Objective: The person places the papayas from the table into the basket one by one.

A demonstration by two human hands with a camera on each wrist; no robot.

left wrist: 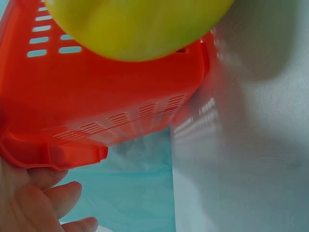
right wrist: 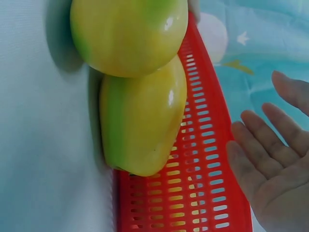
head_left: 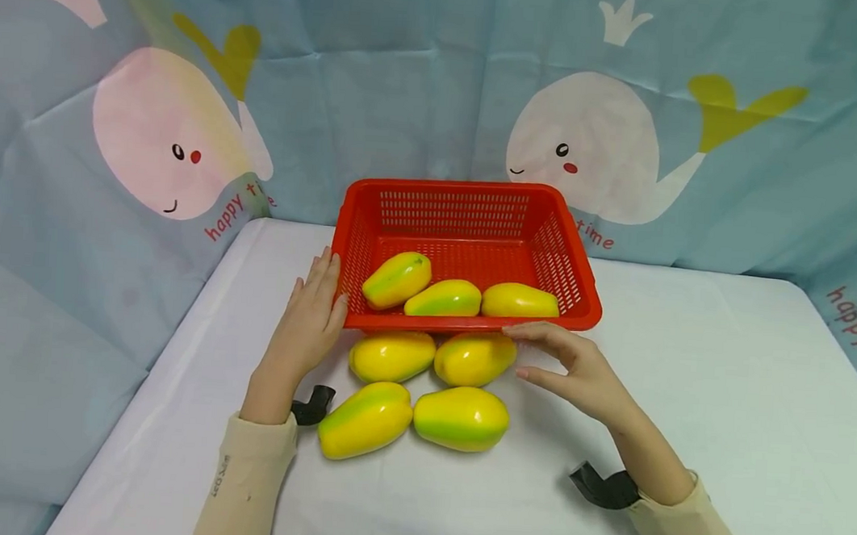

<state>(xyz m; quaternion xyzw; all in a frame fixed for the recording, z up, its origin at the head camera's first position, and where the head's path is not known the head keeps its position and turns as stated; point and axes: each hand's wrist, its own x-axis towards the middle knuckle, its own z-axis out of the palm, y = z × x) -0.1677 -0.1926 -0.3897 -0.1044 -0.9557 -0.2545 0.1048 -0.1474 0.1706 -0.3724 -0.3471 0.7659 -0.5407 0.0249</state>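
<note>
A red slotted plastic basket (head_left: 452, 322) stands on the table with three yellow-green papayas (head_left: 396, 280) inside, along its front and left. My left hand (head_left: 308, 319) lies along the basket's left rim, fingers extended; the left wrist view shows the fingers (left wrist: 65, 195) beside the rim's outer lip. At the front right corner, my right hand (head_left: 574, 370) has its fingertips right at the front rim, thumb apart, palm holding nothing. In front of the basket are two papayas (head_left: 392, 357) side by side, and nearer to me two more papayas (head_left: 460, 419) almost end to end.
A white cloth (head_left: 692, 378) covers the table. Blue fabric (head_left: 415, 97) with whale prints hangs behind the basket and along the left side. Black curved pieces (head_left: 604, 486) sit at both wrists, by the beige sleeves.
</note>
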